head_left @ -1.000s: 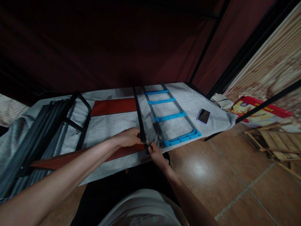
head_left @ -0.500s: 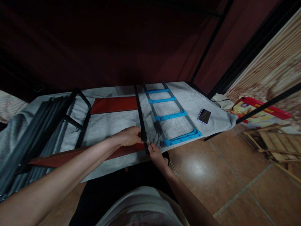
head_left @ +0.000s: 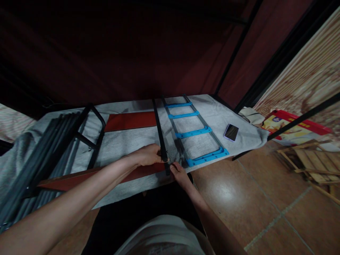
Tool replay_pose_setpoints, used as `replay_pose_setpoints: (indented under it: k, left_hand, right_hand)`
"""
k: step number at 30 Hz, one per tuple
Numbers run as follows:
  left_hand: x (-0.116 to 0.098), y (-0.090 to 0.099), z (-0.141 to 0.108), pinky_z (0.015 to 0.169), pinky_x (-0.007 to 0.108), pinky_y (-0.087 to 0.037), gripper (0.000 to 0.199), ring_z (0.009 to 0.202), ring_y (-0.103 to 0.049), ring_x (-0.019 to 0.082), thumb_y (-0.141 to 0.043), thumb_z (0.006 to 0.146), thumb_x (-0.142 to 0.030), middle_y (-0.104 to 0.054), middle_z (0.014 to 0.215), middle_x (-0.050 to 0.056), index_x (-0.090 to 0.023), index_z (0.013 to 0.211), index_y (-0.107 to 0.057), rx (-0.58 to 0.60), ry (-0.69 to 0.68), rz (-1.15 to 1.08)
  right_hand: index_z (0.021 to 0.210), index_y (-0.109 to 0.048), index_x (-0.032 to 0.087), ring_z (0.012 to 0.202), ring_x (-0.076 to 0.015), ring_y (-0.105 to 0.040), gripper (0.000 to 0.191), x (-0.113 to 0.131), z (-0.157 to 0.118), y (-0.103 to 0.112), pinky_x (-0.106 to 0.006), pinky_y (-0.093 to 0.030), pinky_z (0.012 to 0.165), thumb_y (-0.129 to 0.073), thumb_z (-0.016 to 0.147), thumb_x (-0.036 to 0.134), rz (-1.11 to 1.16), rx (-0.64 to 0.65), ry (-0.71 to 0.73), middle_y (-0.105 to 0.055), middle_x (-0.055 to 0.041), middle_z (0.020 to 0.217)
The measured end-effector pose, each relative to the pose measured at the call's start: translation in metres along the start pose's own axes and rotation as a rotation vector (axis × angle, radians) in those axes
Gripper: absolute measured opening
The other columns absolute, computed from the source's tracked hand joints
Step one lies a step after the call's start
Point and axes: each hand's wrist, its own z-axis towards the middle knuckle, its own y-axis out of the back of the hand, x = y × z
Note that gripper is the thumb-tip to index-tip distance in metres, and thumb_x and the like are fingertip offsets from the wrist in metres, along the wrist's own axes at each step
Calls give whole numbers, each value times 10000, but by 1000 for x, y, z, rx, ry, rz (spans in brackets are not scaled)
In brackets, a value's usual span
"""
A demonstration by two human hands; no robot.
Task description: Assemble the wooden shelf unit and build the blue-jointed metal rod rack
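Note:
My left hand (head_left: 150, 154) is closed around the near end of a black metal bar (head_left: 160, 132), its fingers curled over from the left. Just right of that end, my right hand (head_left: 181, 175) is closed, thumb and fingertips pinched together; what they hold, if anything, is too small to make out. The bar crosses the ends of two red-brown boards, the far board (head_left: 130, 120) and the near board (head_left: 75, 180). My left forearm partly hides the near one. At their left end stands a black metal frame (head_left: 97, 148).
Grey tubes (head_left: 54, 141) lie bundled at the left. To the right are a frame with blue crosspieces (head_left: 193, 132) and a phone (head_left: 231, 132) on the grey cloth (head_left: 249, 131). A wooden folding piece (head_left: 313, 164) and a red-yellow box (head_left: 289, 125) are beyond the table's right edge.
The view has shifted slightly. My right hand's fingertips sit a little further right of the bar's end. My left hand keeps its place on the bar.

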Motion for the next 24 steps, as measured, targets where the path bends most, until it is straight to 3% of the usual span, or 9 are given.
replay_pose_setpoints:
  k: [3, 7, 12, 19, 24]
  left_hand:
    - [-2, -1, -1, 700, 243, -440, 345, 807, -612, 193, -685, 666, -468, -701, 825, 3, -163, 825, -711, -2, 19, 0]
    - [-3, -4, -1, 675, 244, -431, 330, 792, -604, 196, -692, 651, -466, -692, 794, -2, -173, 803, -704, -27, 29, 2]
    - [-6, -5, -3, 650, 247, -419, 326, 767, -594, 197, -704, 632, -465, -671, 744, -11, -186, 800, -697, -77, 62, 36]
    - [-9, -5, -6, 638, 262, -409, 318, 748, -590, 202, -699, 644, -473, -661, 739, -7, -196, 799, -701, -110, 108, 103]
    - [-15, -10, -6, 588, 264, -362, 285, 747, -595, 208, -688, 665, -469, -649, 718, 5, -203, 766, -686, -133, 205, 200]
  right_hand:
    - [913, -534, 226, 798, -190, -624, 134, 0, 0, 1, -304, -492, 745, -413, 934, 279, -4, 40, 55, -642, -23, 827]
    - [991, -539, 215, 874, -229, -645, 176, 3, 1, -4, -336, -484, 793, -373, 933, 198, -130, 26, 108, -668, -83, 896]
    - [1051, -572, 191, 878, -262, -665, 246, 4, 4, -8, -368, -489, 812, -360, 928, 166, -200, -6, 77, -692, -133, 934]
    - [957, -603, 219, 840, -234, -672, 220, 2, 6, 2, -346, -507, 773, -387, 945, 255, -113, 66, 50, -697, -71, 857]
    - [1075, -631, 188, 1077, -250, -652, 286, -7, 10, -2, -387, -483, 944, -378, 944, 214, -145, 67, 80, -702, -138, 1109]
